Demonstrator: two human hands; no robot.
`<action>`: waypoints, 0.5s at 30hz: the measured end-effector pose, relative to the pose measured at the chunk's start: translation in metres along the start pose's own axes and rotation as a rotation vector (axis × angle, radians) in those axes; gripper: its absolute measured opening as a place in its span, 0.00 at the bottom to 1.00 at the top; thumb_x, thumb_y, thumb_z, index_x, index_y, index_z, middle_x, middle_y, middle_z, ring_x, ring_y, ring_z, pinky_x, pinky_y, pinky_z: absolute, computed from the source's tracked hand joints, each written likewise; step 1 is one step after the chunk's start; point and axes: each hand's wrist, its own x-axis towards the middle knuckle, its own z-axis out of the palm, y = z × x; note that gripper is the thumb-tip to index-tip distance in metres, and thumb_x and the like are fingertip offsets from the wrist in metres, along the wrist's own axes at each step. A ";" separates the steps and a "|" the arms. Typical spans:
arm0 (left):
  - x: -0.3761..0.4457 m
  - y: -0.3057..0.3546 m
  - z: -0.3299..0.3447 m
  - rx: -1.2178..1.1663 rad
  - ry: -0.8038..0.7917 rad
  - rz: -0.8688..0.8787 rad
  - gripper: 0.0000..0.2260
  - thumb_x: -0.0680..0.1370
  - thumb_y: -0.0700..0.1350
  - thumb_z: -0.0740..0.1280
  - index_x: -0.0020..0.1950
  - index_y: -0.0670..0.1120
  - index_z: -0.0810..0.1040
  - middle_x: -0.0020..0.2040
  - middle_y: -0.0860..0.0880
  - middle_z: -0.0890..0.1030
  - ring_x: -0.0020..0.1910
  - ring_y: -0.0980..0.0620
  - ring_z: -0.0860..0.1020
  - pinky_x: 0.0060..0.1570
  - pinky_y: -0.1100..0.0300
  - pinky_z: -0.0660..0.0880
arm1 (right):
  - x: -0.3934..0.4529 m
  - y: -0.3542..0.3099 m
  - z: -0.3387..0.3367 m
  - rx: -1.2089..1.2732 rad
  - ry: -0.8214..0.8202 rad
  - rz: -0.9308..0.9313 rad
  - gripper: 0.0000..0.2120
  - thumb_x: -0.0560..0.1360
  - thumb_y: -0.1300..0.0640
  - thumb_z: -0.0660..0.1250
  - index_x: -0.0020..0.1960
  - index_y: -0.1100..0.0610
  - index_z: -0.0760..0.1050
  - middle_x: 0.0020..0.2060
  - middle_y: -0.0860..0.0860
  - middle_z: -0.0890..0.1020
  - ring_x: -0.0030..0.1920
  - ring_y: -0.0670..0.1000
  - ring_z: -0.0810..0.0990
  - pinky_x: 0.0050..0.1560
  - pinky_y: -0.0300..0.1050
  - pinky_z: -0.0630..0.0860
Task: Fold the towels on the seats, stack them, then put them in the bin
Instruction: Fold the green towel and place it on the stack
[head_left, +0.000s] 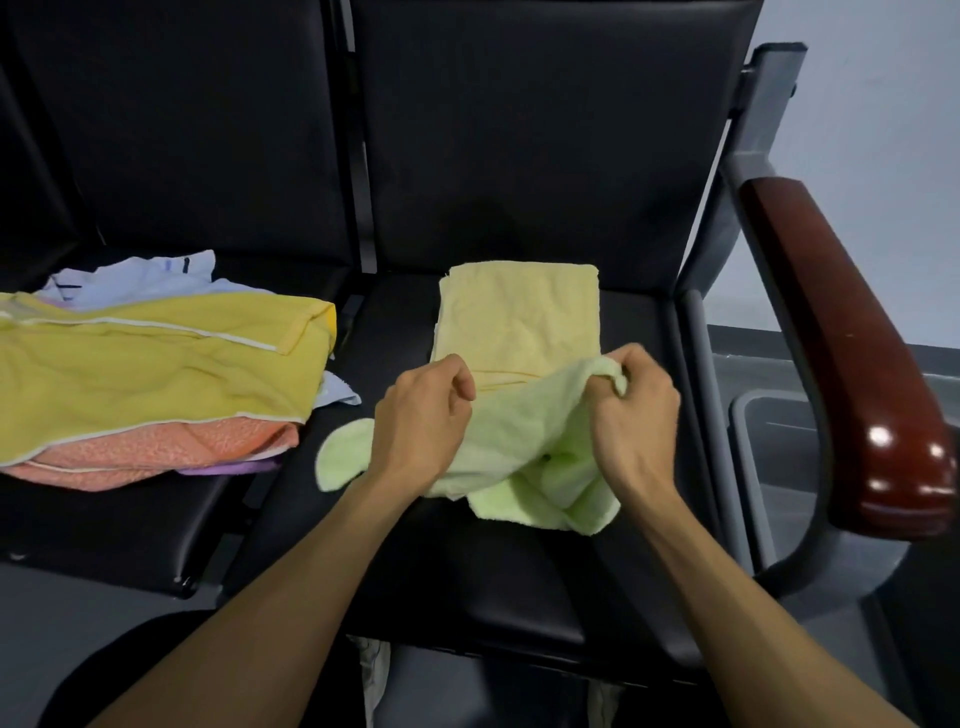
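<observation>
Left hand (423, 415) and right hand (631, 415) are each gripping the crumpled, fluffy pale-green towel (519, 441); it is overlapping a flat-folded yellow terry towel (519, 312).

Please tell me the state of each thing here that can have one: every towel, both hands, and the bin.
light green towel: unfolded, bunched, held in both hands
pale yellow towel: folded flat on the right seat
pile of towels: unfolded, heaped on the left seat
left hand: fingers curled on the green towel
right hand: fingers curled on the green towel's edge
grey bin: only part of it shows beside the seat; contents not visible
</observation>
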 end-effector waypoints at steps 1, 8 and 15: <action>0.000 0.002 -0.001 -0.072 0.001 0.005 0.10 0.75 0.36 0.64 0.41 0.51 0.75 0.36 0.57 0.77 0.36 0.53 0.77 0.38 0.50 0.77 | -0.001 0.000 0.001 -0.041 -0.069 -0.004 0.07 0.74 0.64 0.61 0.38 0.56 0.72 0.33 0.49 0.78 0.32 0.42 0.73 0.30 0.36 0.69; -0.011 0.018 -0.001 -0.384 -0.334 0.082 0.04 0.79 0.44 0.66 0.50 0.53 0.73 0.39 0.53 0.81 0.33 0.51 0.82 0.42 0.45 0.80 | -0.005 0.003 0.011 -0.165 -0.290 0.035 0.04 0.72 0.57 0.69 0.42 0.53 0.75 0.30 0.50 0.79 0.29 0.46 0.73 0.29 0.40 0.68; -0.016 0.022 -0.001 -0.365 -0.447 0.126 0.12 0.75 0.43 0.69 0.56 0.51 0.73 0.44 0.55 0.81 0.44 0.57 0.79 0.45 0.56 0.77 | -0.008 0.002 0.013 -0.147 -0.460 -0.039 0.08 0.73 0.53 0.72 0.39 0.53 0.75 0.34 0.48 0.81 0.37 0.47 0.79 0.38 0.48 0.76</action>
